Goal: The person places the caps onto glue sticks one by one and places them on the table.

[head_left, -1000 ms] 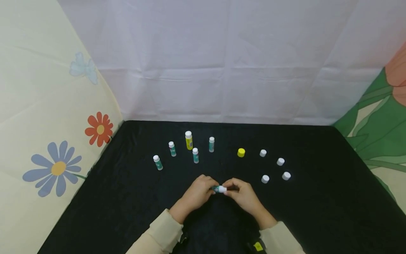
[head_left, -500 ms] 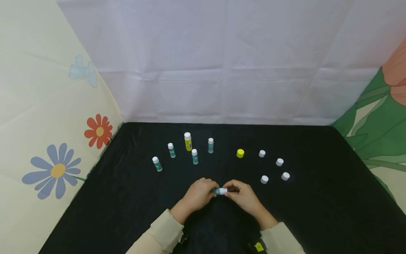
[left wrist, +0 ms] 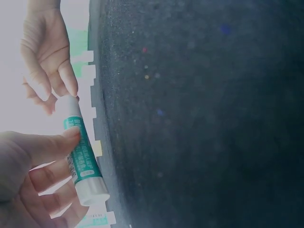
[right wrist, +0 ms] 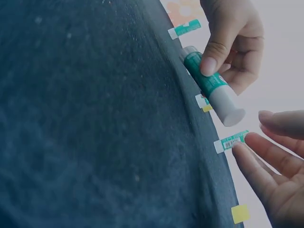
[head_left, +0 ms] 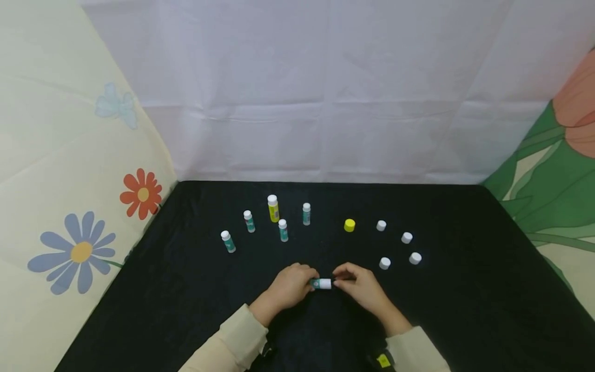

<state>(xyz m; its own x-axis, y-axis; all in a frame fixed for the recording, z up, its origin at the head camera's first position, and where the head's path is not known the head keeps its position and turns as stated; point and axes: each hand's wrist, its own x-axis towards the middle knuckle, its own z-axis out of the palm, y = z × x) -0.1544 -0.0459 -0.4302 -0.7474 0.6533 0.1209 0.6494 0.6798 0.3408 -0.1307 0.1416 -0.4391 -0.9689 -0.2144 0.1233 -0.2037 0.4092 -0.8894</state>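
Note:
My left hand (head_left: 290, 284) pinches a glue stick (head_left: 324, 283) with a green label, lying level above the black table near its front. In the left wrist view, the thumb (left wrist: 71, 137) presses along the label of the glue stick (left wrist: 84, 159). The white end of the glue stick (right wrist: 227, 108) points toward my right hand (head_left: 360, 287). In the right wrist view, the fingers of the right hand (right wrist: 275, 166) are relaxed and apart from that white end, and nothing shows between them. Whether a cap sits on the white end is hard to tell.
Several green-labelled glue sticks (head_left: 228, 242) and one larger yellow glue stick (head_left: 273, 209) stand upright at the back left, all with white tops. A yellow cap (head_left: 349, 225) and several white caps (head_left: 385, 263) lie to the right. A white cloth (head_left: 251, 103) hangs behind the table.
The right hand's fingers have come off the white end of the glue stick and moved slightly right. The left hand keeps its hold. The whole view has shifted a little.

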